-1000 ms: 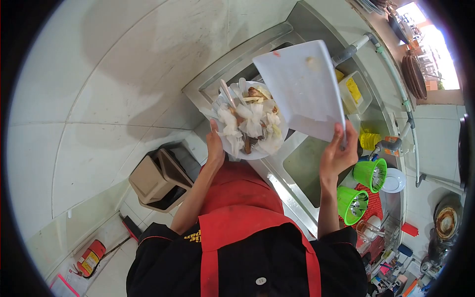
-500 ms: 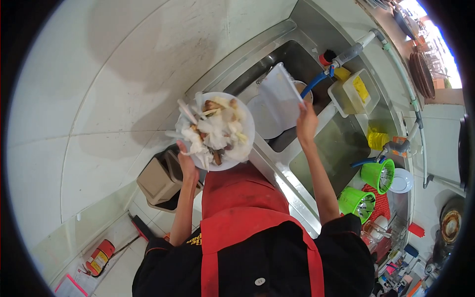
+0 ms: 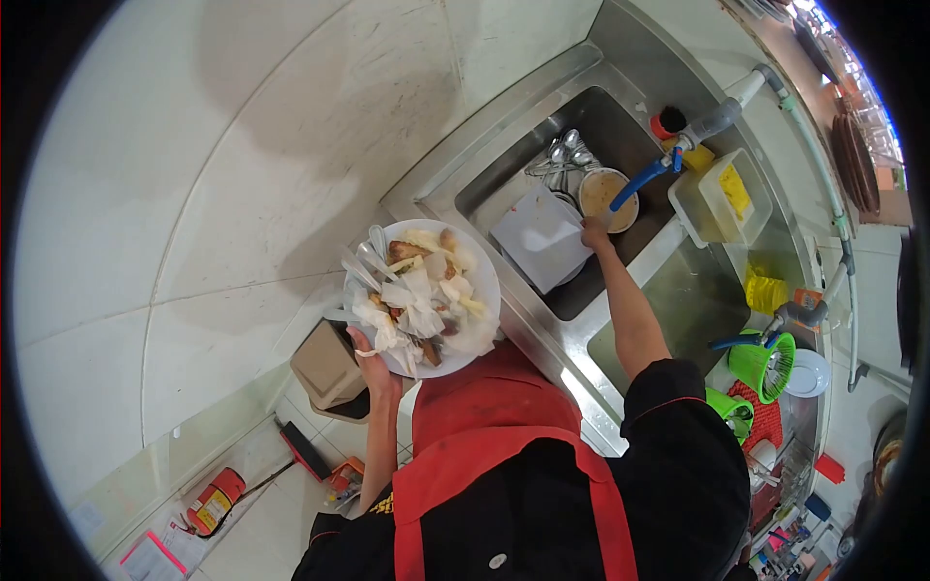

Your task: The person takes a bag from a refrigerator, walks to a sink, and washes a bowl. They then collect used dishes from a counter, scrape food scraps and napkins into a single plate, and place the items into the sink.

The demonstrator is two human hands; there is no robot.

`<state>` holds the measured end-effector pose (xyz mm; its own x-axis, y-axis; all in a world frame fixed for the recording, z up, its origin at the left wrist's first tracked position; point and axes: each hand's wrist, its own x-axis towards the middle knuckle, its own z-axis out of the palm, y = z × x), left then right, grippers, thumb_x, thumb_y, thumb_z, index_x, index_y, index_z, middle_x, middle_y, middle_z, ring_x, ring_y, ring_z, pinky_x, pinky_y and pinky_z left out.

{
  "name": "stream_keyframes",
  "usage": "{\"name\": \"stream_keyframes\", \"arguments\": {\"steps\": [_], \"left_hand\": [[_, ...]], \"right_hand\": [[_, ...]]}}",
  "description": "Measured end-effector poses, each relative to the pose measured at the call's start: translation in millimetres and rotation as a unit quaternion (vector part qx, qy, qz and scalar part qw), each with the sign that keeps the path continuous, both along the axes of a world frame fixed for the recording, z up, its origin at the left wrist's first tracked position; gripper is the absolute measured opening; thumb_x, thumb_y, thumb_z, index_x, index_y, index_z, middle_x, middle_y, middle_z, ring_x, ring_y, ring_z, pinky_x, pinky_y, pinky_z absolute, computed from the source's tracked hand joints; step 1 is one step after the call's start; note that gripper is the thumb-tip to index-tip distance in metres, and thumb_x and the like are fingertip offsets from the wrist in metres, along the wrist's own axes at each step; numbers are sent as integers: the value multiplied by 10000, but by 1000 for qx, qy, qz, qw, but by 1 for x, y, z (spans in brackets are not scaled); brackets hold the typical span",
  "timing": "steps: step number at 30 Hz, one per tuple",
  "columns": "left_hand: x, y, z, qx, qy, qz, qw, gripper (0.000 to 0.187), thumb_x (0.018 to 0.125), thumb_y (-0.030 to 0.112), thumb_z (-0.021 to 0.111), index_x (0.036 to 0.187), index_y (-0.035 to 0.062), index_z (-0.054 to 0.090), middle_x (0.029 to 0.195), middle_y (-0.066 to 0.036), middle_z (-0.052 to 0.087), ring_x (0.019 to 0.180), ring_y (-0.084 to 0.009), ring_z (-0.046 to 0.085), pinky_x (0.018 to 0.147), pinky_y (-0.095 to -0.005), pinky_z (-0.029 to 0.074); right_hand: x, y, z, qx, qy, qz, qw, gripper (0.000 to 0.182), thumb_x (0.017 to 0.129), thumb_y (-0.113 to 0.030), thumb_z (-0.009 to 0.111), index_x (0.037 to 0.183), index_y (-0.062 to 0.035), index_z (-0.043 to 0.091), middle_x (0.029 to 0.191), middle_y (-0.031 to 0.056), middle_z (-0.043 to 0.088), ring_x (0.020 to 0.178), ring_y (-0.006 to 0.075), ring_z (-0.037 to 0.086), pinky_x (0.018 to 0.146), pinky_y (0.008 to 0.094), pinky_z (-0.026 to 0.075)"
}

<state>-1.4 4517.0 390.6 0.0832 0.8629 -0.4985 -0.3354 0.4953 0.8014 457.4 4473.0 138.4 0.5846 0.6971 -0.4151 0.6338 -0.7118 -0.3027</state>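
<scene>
My left hand (image 3: 376,370) is closed on the near-left edge of a round white plate (image 3: 490,279). Crumpled napkins (image 3: 412,298), food scraps (image 3: 412,254) and spoons (image 3: 366,261) are heaped on it. Over the far sink basin (image 3: 484,198), my right hand (image 3: 597,233) grips the right edge of a white square plate (image 3: 542,235), which lies low in the basin. Its fingers are partly hidden. Just beyond this hand sits a round bowl (image 3: 620,208) with cloudy brownish liquid. Several spoons (image 3: 564,160) lie behind the square plate.
A blue-ended tap (image 3: 639,181) reaches over the bowl. The nearer basin (image 3: 693,300) holds cloudy water. Right of it stand a clear container (image 3: 722,198) with a yellow sponge and green baskets (image 3: 760,366). A brown bin (image 3: 331,366) is below my left hand; a fire extinguisher (image 3: 215,501) is on the floor.
My right hand has lowered the square plate from a raised, tilted position into the basin, uncovering the spoons and bowl. The left hand still holds the round plate. The view has shifted slightly.
</scene>
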Motion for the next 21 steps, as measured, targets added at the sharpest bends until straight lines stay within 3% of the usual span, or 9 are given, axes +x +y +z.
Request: {"name": "stream_keyframes", "arguments": {"steps": [2, 5, 8, 9, 11, 13, 15, 18, 21], "left_hand": [[3, 0, 0, -3, -1, -8, 1000, 694, 879, 570, 360, 1348, 66, 275, 1306, -81, 416, 1165, -228, 439, 977, -377, 352], [11, 1, 2, -5, 7, -2, 1000, 696, 879, 570, 359, 1346, 61, 275, 1305, -84, 416, 1158, -228, 445, 970, -377, 360], [13, 2, 2, -2, 27, 1, 1000, 702, 878, 572, 359, 1344, 54, 275, 1301, -87, 419, 1154, -230, 449, 968, -379, 362], [13, 3, 0, -3, 30, 0, 1000, 708, 875, 575, 362, 1343, 52, 275, 1299, -88, 420, 1153, -232, 450, 969, -380, 361], [17, 4, -2, -8, 25, -7, 1000, 721, 869, 583, 371, 1340, 46, 277, 1295, -92, 422, 1151, -234, 451, 967, -381, 361], [22, 5, -2, -16, 13, -15, 1000, 736, 860, 591, 383, 1335, 39, 284, 1291, -95, 426, 1149, -235, 453, 965, -382, 362], [26, 6, 0, -16, 21, -38, 999, 749, 852, 599, 392, 1331, 31, 290, 1291, -99, 427, 1149, -236, 452, 961, -382, 363], [34, 7, 3, -8, 20, -65, 998, 756, 848, 603, 396, 1325, 24, 299, 1291, -103, 428, 1150, -236, 452, 957, -380, 366], [41, 8, 10, -8, 13, -85, 996, 756, 847, 603, 396, 1325, 25, 301, 1290, -99, 430, 1150, -231, 452, 958, -374, 367]], "right_hand": [[-7, -6, -14, -23, -10, 8, 1000, 177, 697, -44, 525, 837, -32, 633, 907, 186, 624, 881, 328, 598, 776, 384, 456], [-6, -10, -26, -108, 28, 2, 994, 294, 707, -4, 543, 987, -29, 629, 1055, 199, 590, 1063, 337, 537, 889, 395, 437], [3, -24, -47, -78, 4, -30, 996, 294, 751, -45, 520, 1033, 15, 576, 1020, 226, 582, 1025, 331, 555, 869, 420, 449], [23, -32, -62, -20, 168, -178, 969, 315, 772, -83, 497, 1068, 14, 538, 1013, 223, 573, 1015, 350, 546, 869, 457, 436], [59, -40, -60, 102, 455, -442, 767, 368, 812, -159, 451, 1138, 11, 463, 1001, 216, 555, 994, 387, 529, 868, 532, 409], [47, -20, 18, 250, 469, -602, 596, 445, 865, -307, 418, 1144, 38, 432, 1026, 210, 492, 934, 384, 522, 877, 472, 431], [52, -8, 61, 302, 559, -548, 545, 591, 888, -418, 378, 1159, 108, 385, 1112, 271, 451, 1002, 434, 491, 908, 481, 411], [66, 7, 72, 154, 659, -506, 536, 710, 901, -480, 337, 1175, 176, 330, 1187, 334, 398, 1083, 451, 451, 941, 493, 384], [63, 14, 81, 146, 673, -504, 521, 747, 909, -489, 308, 1190, 202, 305, 1222, 377, 361, 1131, 463, 418, 979, 502, 345]]}}
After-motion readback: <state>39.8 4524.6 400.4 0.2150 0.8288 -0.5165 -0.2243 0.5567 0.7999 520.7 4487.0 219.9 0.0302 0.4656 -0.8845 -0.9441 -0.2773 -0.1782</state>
